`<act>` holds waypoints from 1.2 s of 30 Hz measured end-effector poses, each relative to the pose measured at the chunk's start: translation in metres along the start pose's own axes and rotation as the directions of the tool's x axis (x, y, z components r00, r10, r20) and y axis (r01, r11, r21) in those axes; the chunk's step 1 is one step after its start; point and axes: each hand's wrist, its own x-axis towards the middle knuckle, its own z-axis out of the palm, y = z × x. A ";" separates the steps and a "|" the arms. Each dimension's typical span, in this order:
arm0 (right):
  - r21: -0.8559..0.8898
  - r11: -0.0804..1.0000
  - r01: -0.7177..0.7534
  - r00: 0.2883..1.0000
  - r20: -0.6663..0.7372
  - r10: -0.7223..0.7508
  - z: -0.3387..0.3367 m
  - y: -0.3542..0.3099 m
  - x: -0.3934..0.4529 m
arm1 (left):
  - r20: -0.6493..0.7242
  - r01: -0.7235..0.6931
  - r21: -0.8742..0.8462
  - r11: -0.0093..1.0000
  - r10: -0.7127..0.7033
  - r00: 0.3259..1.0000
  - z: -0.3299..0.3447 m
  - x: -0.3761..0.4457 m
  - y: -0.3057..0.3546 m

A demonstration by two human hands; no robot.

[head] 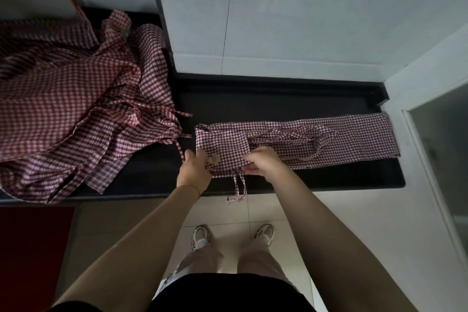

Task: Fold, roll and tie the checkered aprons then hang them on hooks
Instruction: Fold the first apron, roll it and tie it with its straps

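One folded apron (329, 139) along counter (278, 99) front edge; left hand (193, 168) and right hand (263, 163) both pinch its left end. Unfolded apron pile (76, 99) at left edge, count unclear.

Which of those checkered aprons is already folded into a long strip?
The apron under both hands, on the right of the black counter. It lies flat as a narrow band; the others sit in a crumpled pile at left.
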 end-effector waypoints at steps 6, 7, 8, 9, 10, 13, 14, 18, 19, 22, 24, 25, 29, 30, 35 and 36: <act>-0.329 0.936 0.124 0.985 -0.069 -0.155 -0.001 0.013 0.007 | -0.058 -0.268 0.241 0.933 0.289 0.955 0.004 -0.005 -0.020; -0.454 0.877 0.156 0.974 -0.075 -0.212 0.000 0.017 0.008 | -0.080 -0.283 0.260 0.923 0.312 0.947 0.004 -0.006 -0.024; -0.564 0.805 0.185 0.959 -0.076 -0.273 0.001 0.020 0.010 | -0.093 -0.288 0.285 0.914 0.326 0.941 0.005 -0.006 -0.026; -0.647 0.733 0.211 0.940 -0.070 -0.333 0.004 0.023 0.012 | -0.097 -0.273 0.320 0.907 0.318 0.943 0.004 -0.008 -0.027; -0.701 0.673 0.236 0.920 -0.061 -0.386 0.006 0.024 0.012 | -0.108 -0.240 0.358 0.902 0.295 0.949 0.003 -0.009 -0.026; -0.792 0.539 0.286 0.866 -0.028 -0.500 0.011 0.023 0.008 | -0.239 -0.187 0.393 0.900 0.297 0.925 -0.001 -0.009 -0.014; -0.808 0.507 0.302 0.844 -0.020 -0.536 0.012 0.022 0.007 | -0.282 -0.213 0.384 0.898 0.334 0.899 -0.001 -0.007 -0.007; -0.845 0.350 0.405 0.728 0.066 -0.683 0.016 0.023 0.005 | -0.160 -0.370 0.384 0.846 0.455 0.876 0.006 0.010 0.023; -0.850 0.301 0.433 0.706 0.113 -0.699 0.016 0.026 0.006 | -0.060 -0.402 0.385 0.831 0.457 0.888 0.010 0.015 0.028; -0.844 0.296 0.447 0.724 0.146 -0.675 0.008 0.031 0.011 | 0.156 -0.386 0.387 0.837 0.354 0.922 0.024 0.027 0.029; -0.850 0.347 0.397 0.738 0.070 -0.671 -0.005 0.033 0.014 | 0.186 -0.369 0.425 0.826 0.319 0.929 0.031 0.033 0.020; -0.855 0.365 0.368 0.727 0.020 -0.686 -0.013 0.033 0.014 | 0.184 -0.366 0.447 0.817 0.316 0.931 0.030 0.035 0.017; -0.865 0.423 0.271 0.642 -0.166 -0.749 -0.047 0.025 0.013 | 0.158 -0.249 0.470 0.847 0.197 0.967 0.014 0.046 0.034; -0.860 0.446 0.248 0.632 -0.205 -0.748 -0.055 0.021 0.014 | 0.136 -0.194 0.480 0.856 0.146 0.980 0.011 0.048 0.046; -0.768 0.619 0.167 0.649 -0.387 -0.655 -0.113 0.012 0.023 | -0.115 -0.114 0.389 0.914 0.170 0.979 0.021 0.045 0.107; -0.750 0.646 0.142 0.646 -0.424 -0.634 -0.129 0.012 0.026 | -0.104 -0.181 0.380 0.907 0.236 0.966 0.029 0.044 0.120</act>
